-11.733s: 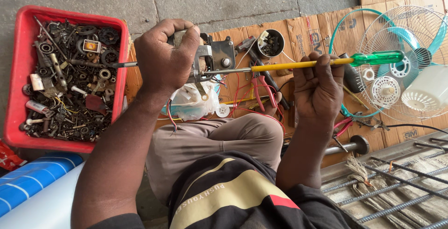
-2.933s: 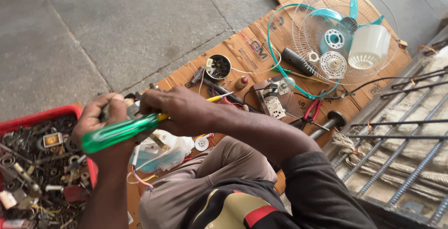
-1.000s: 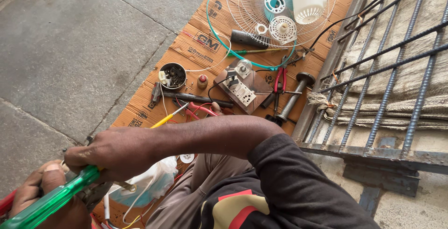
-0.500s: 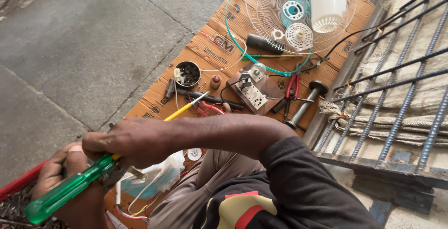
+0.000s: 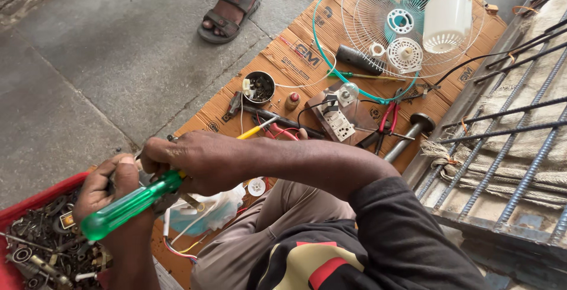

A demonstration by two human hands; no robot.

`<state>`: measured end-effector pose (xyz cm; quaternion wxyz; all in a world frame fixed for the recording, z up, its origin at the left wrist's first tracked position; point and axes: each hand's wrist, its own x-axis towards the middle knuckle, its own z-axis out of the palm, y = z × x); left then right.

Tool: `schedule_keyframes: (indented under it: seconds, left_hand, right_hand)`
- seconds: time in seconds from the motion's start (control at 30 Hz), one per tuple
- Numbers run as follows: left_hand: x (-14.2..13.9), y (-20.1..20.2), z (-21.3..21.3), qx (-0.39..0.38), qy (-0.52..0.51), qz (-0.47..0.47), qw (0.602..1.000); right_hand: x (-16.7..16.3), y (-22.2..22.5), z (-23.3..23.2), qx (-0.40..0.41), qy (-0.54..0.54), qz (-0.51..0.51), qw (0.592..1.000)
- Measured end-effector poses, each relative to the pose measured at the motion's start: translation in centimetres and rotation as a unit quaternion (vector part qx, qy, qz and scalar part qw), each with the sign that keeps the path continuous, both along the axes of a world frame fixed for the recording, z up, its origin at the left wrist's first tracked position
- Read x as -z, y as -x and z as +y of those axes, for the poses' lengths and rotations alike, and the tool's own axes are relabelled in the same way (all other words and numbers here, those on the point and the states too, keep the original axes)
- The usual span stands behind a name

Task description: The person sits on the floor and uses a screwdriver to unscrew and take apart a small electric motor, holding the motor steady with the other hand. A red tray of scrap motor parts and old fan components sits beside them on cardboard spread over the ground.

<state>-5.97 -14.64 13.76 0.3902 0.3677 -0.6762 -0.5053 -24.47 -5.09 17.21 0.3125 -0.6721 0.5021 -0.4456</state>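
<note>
While the right hand (image 5: 198, 163) grips the green-handled screwdriver (image 5: 133, 203), the left hand (image 5: 112, 189) clutches a largely hidden metal part (image 5: 188, 200), so mid-screwing likely; steadiness needed.

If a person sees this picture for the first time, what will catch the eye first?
Probably the bright green screwdriver at the lower left, gripped by the right hand beside the left hand, above a red tray of metal scrap. Next, the dismantled fan guard with turquoise blades on cardboard at the top.

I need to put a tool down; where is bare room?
Bare grey concrete floor lies left of the brown cardboard sheet, below the sandalled foot. The cardboard is crowded; the red plastic tray is full.
</note>
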Motion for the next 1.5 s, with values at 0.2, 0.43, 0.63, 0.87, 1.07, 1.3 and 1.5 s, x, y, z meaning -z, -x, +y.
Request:
schedule_keyframes:
  seconds: [0.2, 0.43, 0.63, 0.87, 1.07, 1.3, 1.5]
  left_hand:
    - [0.16, 0.23, 0.00, 0.016, 0.041, 0.021, 0.999]
    - [-0.19, 0.24, 0.15, -0.013, 0.005, -0.011, 1.000]
    - [-0.56, 0.34, 0.17, 0.000, 0.062, -0.012, 0.998]
    - [-0.30, 0.34, 0.09, -0.019, 0.065, -0.034, 0.997]
    - [-0.15, 0.22, -0.02, -0.011, 0.045, -0.020, 0.999]
    - [-0.12, 0.17, 0.06, -0.007, 0.076, -0.025, 0.997]
    - [-0.10, 0.26, -0.09, -0.029, 0.068, -0.058, 0.996]
  right_hand:
    - [0.04, -0.11, -0.09, 0.007, -0.032, 0.058, 0.998]
    - [-0.05, 0.27, 0.10, 0.008, -0.060, 0.048, 0.997]
    - [-0.02, 0.16, 0.19, -0.007, 0.034, -0.008, 0.999]
    - [0.32, 0.03, 0.02, -0.006, -0.046, 0.046, 0.998]
    - [0.45, -0.27, -0.14, 0.005, 0.048, -0.004, 0.999]
    - [0.22, -0.21, -0.22, 0.011, -0.064, 0.064, 0.996]
    - [0.16, -0.04, 0.13, -0.001, 0.015, -0.005, 1.000]
